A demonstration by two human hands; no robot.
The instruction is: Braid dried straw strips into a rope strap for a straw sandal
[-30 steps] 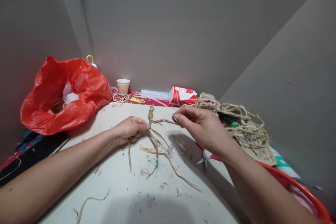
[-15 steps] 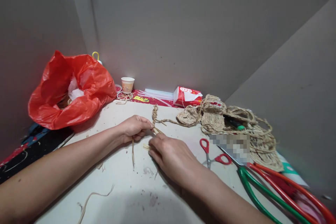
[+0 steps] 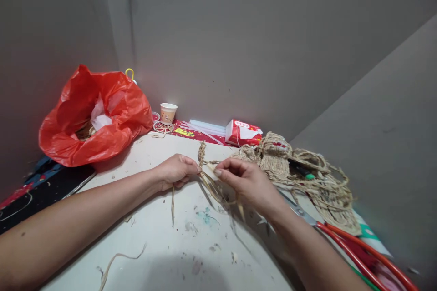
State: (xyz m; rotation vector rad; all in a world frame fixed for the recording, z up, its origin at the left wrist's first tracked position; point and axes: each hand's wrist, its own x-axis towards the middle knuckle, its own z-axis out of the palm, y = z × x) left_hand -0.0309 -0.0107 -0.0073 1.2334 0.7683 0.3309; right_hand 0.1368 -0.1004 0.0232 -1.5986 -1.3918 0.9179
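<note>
A thin braid of dry straw-like fibre (image 3: pixel 202 151) runs up the middle of the white table. My left hand (image 3: pixel 178 171) is closed, pinching the braid's lower end between thumb and fingertips; one loose strand hangs below it. To its right, my right hand (image 3: pixel 241 176) pinches a pale fibre strand (image 3: pixel 212 171) drawn out from the braid. Other loose strands (image 3: pixel 213 189) curve down between the hands, partly smeared by motion. Behind my right hand lies a heap of woven and braided straw pieces (image 3: pixel 276 161), joined by a cord that passes partly hidden behind the fingers.
Large shears with red handles (image 3: pixel 355 245) lie at the right, partly under my right forearm. A red plastic bag (image 3: pixel 126 141) stands at the left. Along the back are a paper cup (image 3: pixel 168 113), straws (image 3: pixel 208 127) and a tissue pack (image 3: pixel 243 132). A loose strand (image 3: pixel 119 256) lies in front.
My right hand has moved up and right, drawing a strand away from the braid. My left hand keeps its pinch. The small red scissors are now hidden behind my right arm.
</note>
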